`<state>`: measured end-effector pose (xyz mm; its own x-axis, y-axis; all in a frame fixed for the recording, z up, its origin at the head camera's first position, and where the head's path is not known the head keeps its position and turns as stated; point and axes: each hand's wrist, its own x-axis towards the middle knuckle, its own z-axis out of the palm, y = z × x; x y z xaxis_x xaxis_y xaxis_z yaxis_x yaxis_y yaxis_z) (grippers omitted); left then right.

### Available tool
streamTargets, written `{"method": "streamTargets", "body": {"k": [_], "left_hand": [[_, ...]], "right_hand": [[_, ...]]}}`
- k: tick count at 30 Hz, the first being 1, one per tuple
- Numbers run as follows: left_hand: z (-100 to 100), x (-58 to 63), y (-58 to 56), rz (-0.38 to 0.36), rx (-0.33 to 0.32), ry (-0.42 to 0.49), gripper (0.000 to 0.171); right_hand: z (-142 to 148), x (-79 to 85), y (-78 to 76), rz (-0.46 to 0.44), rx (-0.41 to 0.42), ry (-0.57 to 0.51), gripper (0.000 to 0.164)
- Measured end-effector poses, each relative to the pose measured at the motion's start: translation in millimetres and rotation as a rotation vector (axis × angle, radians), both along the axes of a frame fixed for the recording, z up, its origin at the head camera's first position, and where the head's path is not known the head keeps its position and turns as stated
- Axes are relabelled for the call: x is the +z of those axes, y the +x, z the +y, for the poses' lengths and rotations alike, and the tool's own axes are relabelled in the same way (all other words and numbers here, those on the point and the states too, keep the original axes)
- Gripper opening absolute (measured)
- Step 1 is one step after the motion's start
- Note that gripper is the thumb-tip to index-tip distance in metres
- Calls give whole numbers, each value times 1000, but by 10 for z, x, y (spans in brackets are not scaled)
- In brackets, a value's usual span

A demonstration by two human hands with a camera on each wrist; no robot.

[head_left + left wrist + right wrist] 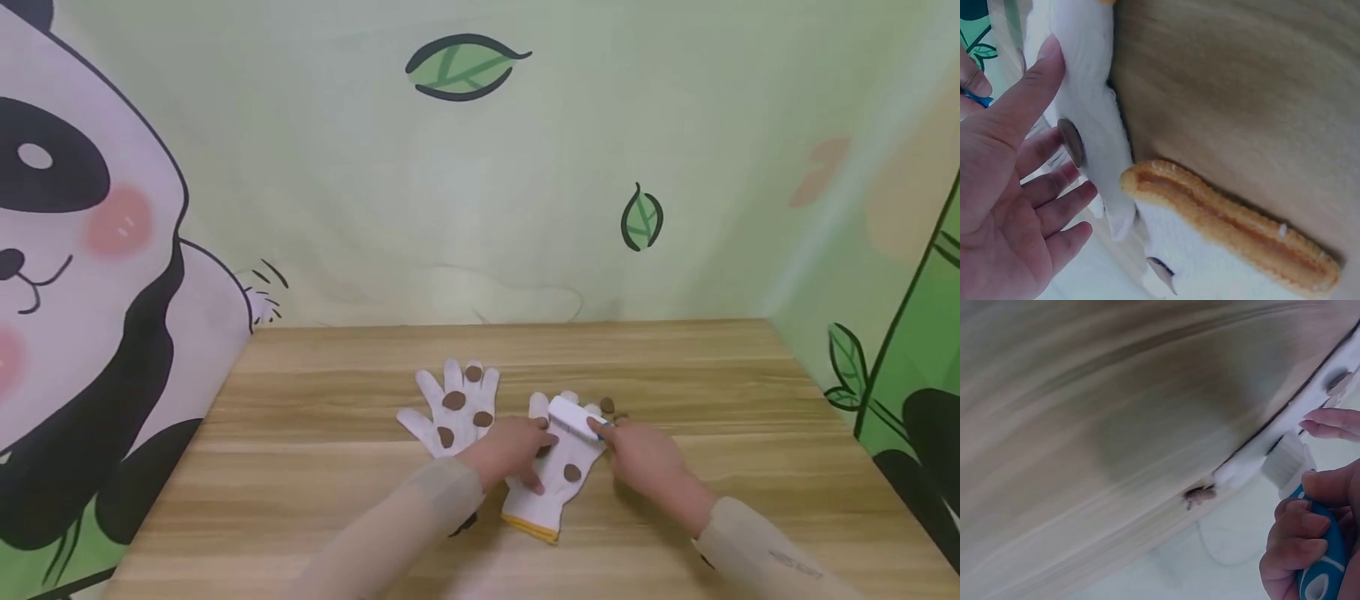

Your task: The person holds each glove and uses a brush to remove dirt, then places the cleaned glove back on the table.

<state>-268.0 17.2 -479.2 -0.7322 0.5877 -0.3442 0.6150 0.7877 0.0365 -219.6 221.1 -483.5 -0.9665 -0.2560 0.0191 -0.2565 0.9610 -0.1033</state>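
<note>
Though the head view obscures it, the right hand point(651, 462) grips a blue handle point(1327, 555), left hand point(506, 450) outspread.

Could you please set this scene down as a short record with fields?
Left hand: touches the nearer white knit glove, fingers loosely extended
Right hand: grips a blue-handled brush
Brush position: at the nearer glove's fingers
Farther white knit glove: lies to the left, partly hidden in the head view
Markings: round brown patches on both gloves
Loose pieces: brown bits near the nearer glove's fingertips
Surface: wood-grain table
</note>
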Motion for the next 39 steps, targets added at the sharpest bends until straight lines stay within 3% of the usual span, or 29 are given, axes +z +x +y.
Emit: {"method": "streamTargets", "body": {"k": [16,23,28,34,39], "left_hand": [[-3,13,-32,19,-14,-17,79],[-15,-13,-45,24,-21,-37,80],[-10,-15,-36,25,-30,-33,80],[-12,12,-25,38,-30,-36,80],[-9,19,-15,30,-25,-42,79]], "right_hand": [[60,-15,-59,3,-55,-23,60],[97,35,-71,6,-84,-83,53],[164,119,-47,63,-102,-144,45],[169,100,3,139,-32,-118,39],[104,49,35,133,-3,-85,39]]}}
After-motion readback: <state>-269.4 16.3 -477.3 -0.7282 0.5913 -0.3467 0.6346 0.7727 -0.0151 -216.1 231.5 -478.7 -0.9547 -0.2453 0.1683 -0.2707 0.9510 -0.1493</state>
